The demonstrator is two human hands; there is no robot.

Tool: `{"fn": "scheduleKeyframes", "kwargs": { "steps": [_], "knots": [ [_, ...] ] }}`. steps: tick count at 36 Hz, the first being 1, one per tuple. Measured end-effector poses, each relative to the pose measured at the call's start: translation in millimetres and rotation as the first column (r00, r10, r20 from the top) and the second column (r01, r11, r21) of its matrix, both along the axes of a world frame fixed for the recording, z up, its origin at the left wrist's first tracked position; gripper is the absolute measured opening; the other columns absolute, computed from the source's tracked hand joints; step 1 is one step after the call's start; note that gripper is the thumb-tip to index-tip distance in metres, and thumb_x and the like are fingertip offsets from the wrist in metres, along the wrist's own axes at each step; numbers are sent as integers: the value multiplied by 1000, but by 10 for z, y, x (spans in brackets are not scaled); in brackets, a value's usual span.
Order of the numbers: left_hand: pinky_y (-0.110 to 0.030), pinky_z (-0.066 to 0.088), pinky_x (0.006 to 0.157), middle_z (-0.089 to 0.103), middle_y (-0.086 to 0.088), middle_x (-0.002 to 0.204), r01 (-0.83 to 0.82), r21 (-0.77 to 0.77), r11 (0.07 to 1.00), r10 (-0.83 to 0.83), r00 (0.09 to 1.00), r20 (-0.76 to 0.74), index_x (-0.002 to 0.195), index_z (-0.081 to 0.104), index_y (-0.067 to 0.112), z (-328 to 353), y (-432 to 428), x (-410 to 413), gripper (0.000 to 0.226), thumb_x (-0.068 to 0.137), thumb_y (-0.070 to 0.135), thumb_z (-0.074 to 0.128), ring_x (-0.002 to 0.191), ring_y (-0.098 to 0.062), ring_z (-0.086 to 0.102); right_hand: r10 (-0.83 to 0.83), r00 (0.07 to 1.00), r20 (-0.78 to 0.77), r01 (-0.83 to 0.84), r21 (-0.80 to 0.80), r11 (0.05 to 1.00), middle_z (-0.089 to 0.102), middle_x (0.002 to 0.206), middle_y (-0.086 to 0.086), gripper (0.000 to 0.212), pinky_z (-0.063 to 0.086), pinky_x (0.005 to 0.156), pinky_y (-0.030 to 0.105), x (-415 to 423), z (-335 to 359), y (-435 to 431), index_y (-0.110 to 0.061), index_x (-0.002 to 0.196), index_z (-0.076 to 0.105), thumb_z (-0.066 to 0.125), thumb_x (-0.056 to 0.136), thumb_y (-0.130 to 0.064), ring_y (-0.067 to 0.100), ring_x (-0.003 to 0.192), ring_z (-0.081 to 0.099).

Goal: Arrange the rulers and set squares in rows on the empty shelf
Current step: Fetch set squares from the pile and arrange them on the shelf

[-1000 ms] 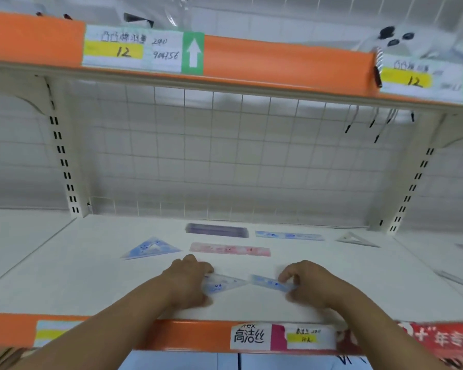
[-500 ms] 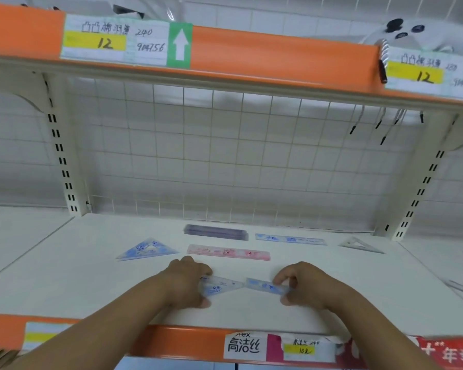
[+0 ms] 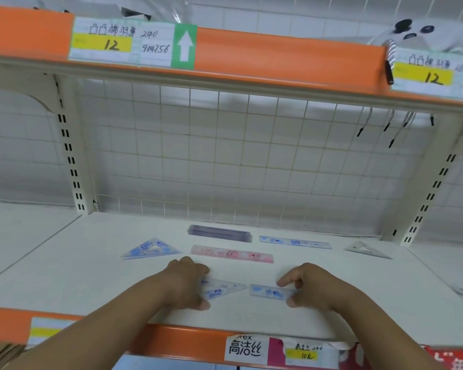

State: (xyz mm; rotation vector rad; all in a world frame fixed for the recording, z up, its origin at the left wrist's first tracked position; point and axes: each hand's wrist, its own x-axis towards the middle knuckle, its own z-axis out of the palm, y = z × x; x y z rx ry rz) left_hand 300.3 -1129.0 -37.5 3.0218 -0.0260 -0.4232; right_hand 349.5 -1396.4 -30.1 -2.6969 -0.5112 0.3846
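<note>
We see a white metal shelf (image 3: pixel 78 279) with an orange front edge. Near that edge, the left hand (image 3: pixel 183 285) grips the wide end of a clear plastic set square with blue print (image 3: pixel 223 288), lying flat. Just beside its tip, the right hand (image 3: pixel 314 287) pinches the right end of a short clear blue-printed ruler (image 3: pixel 270 291), also flat. Behind them lie a blue triangular set square (image 3: pixel 151 248), a pink ruler (image 3: pixel 231 253), a purple ruler stack (image 3: pixel 219 233), a long pale blue ruler (image 3: pixel 294 242) and a clear set square (image 3: pixel 366 249).
</note>
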Motion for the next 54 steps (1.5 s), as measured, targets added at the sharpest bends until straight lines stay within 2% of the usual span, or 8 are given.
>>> {"fn": "scheduleKeyframes", "kwargs": {
  "steps": [4,7,10,21,37,43,51,54],
  "knots": [
    [-29,39,82,48,-6,121,-28,53,998,28,1000,-10,110,49,23,23,103,-34,47,78,51,67,99,-20,47,31,999,39,-31,5,1000,44,99,-19,43,32,83,11,6,25,98,-27,123,61,74,82,-25,3,99,45],
    [-29,38,83,49,-6,122,-65,90,994,66,998,-15,117,50,20,21,231,-78,55,77,54,67,103,-22,48,64,994,91,-65,11,998,37,89,-25,39,35,85,14,-10,38,274,-27,123,61,69,85,-28,4,98,43],
    [-32,41,93,46,-5,126,-119,57,991,120,992,-30,125,48,21,25,384,-151,64,75,57,68,114,-26,48,101,984,144,-101,-9,995,43,102,-12,35,40,94,22,-35,19,488,-29,120,62,67,86,-31,12,106,49],
    [-32,44,90,51,-1,120,-211,27,977,211,977,-22,113,52,24,-14,761,-430,57,70,59,67,110,-23,52,301,929,217,-312,21,950,49,112,-1,25,40,96,28,-177,-130,1199,-26,114,65,63,90,-31,16,112,45],
    [-31,42,89,51,-3,123,-223,30,974,223,975,-6,117,52,20,-4,717,-475,55,76,54,67,111,-24,52,339,927,163,-331,-72,941,40,124,4,20,39,100,34,-208,-127,1387,-18,112,60,57,94,-26,21,121,36],
    [-30,42,89,52,-3,123,-223,16,975,224,975,-11,117,53,19,20,703,-494,54,78,52,67,111,-23,53,353,919,175,-332,-138,933,37,123,7,22,42,98,38,-251,-100,1402,-12,114,54,54,95,-24,23,115,40],
    [-30,41,87,51,-2,122,-220,6,976,220,975,-22,117,52,20,39,694,-507,52,78,52,67,111,-22,51,356,929,104,-349,-73,934,36,124,4,38,38,88,29,-247,-67,1395,-14,123,45,57,93,-33,17,106,42],
    [-29,41,84,52,-1,118,-215,-8,977,215,976,-31,114,53,21,49,683,-503,49,78,51,67,107,-21,52,351,929,122,-346,-59,936,38,124,4,35,40,92,29,-231,-48,1376,-12,120,48,57,92,-30,18,110,44]
  ]
}}
